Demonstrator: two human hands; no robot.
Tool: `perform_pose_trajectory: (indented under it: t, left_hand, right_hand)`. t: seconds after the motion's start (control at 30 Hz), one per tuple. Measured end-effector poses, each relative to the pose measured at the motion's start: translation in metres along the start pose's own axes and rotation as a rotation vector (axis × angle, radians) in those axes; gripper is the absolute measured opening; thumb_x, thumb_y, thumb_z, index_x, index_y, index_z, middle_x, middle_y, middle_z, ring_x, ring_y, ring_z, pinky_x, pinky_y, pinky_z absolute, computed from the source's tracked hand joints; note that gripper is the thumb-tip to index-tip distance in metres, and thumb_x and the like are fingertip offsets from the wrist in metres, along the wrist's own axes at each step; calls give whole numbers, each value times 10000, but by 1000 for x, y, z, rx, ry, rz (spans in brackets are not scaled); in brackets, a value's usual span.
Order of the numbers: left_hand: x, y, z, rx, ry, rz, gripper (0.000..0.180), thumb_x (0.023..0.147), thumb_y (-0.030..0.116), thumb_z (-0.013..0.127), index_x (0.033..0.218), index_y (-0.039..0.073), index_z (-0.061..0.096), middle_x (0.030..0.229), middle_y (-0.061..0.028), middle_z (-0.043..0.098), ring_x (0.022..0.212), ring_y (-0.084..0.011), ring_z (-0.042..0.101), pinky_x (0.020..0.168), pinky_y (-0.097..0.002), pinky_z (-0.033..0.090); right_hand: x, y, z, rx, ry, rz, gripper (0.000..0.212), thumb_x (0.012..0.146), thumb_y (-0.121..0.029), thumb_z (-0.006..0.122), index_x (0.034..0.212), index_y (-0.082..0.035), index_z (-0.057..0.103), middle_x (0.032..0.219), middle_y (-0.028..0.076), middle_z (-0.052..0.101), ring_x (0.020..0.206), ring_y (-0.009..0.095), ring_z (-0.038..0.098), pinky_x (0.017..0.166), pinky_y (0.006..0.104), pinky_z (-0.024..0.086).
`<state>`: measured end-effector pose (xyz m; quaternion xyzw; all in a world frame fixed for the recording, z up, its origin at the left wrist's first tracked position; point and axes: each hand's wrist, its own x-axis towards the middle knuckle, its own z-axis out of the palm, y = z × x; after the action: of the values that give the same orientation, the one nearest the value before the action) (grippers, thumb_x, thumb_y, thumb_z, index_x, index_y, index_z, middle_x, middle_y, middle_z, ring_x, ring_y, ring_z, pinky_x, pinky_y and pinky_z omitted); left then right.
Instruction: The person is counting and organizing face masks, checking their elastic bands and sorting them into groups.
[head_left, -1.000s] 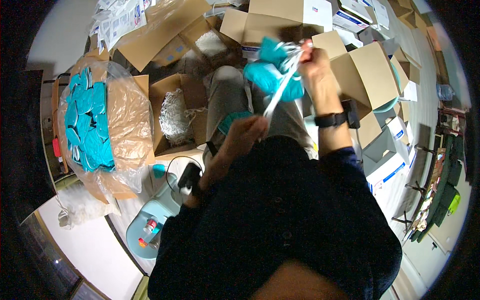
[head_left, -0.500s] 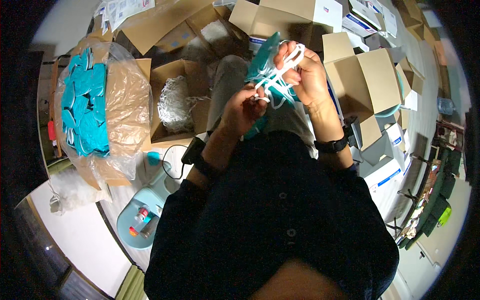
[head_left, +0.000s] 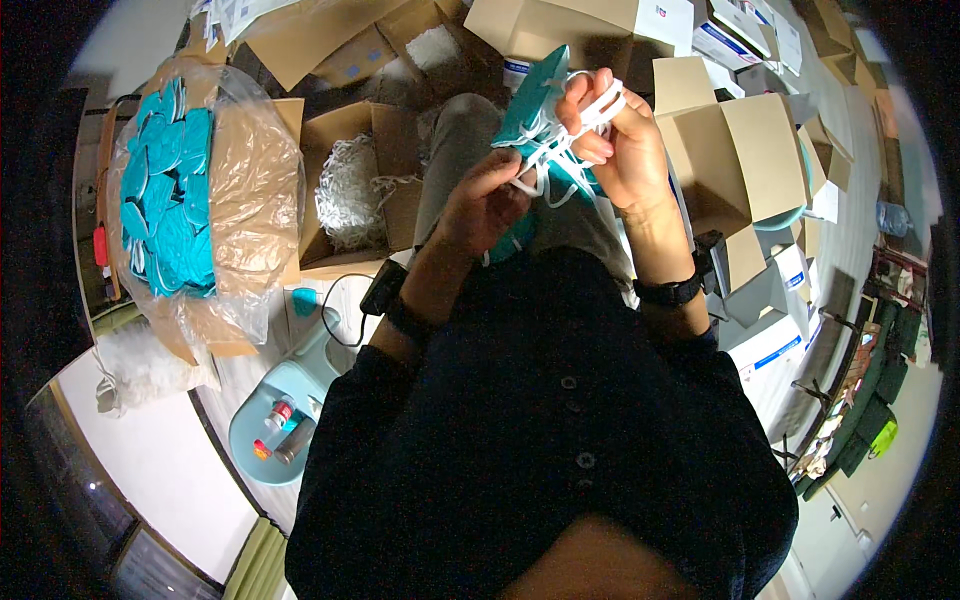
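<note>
Where the boxes stand: a brown box (head_left: 765,160) gapes at two o'clock, and a second box (head_left: 548,38) sits just past twelve.
Plastic bag: the clear bag (head_left: 262,190) spreads toward ten o'clock, with a heap of teal pads (head_left: 175,215) inside.
Strap box: between the bag and the knees, toward eleven o'clock, a smaller box (head_left: 393,140) holds a tangled strap heap (head_left: 348,200).
Right hand: at half past one, the right hand (head_left: 636,165) has its fingers bent and slightly spread, white straps (head_left: 547,158) looped over them.
Left hand: at twelve, the left hand (head_left: 485,205) has its thumb pressed to curled fingers, seemingly pinching a strap.
Held pad: a teal pad (head_left: 535,95), perhaps several together, stands tilted over the lap at half past twelve, just beyond the straps.
Stray pad: one loose pad (head_left: 305,302) lies at nine o'clock.
Pads done and left: this bunch looks midway, its straps gathered on the right hand yet slack and crossing; bag and strap box hold plenty more. How many are finished cannot be told.
Straps since a second ago: one strap ran taut between widely parted hands; now the hands are close and the strands hang loose.
</note>
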<state>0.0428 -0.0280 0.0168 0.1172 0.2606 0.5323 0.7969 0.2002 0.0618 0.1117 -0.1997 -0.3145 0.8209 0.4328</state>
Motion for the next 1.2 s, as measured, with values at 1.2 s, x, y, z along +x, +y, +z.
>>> perform_pose_trajectory:
  t: [1.2]
  left_hand:
    - [4, 60, 36, 1022, 333, 615, 165, 806, 151, 724, 849, 8, 654, 587, 68, 457, 541, -13, 373, 466, -197, 291]
  right_hand:
    - [-8, -14, -16, -1001, 113, -161, 248, 881, -209, 643, 710, -33, 606, 595, -92, 433, 567, 20, 371, 490, 224, 304]
